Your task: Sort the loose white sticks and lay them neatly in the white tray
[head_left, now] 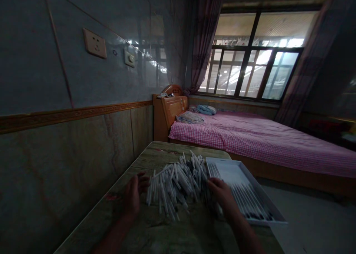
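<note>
Table (172, 237) with pens (178, 179) and tray (233, 171)

Blur softens the left hand (134, 192), and whether its fingers touch the heap of pen-like sticks (174, 181) cannot be told. The right hand (223, 195) is smeared too; its fingertips merge with the dark edge of the heap, so any stick in its grip is unclear. That hand and its forearm cover part of the tray (263, 183). Sticks on top hide those beneath, and any print is too small to read. Both forearms and the worktop (178, 235) run off the bottom edge. The bed (258, 135) is cut off at right; small items (166, 95) on the headboard (174, 107) are indistinct.
</note>
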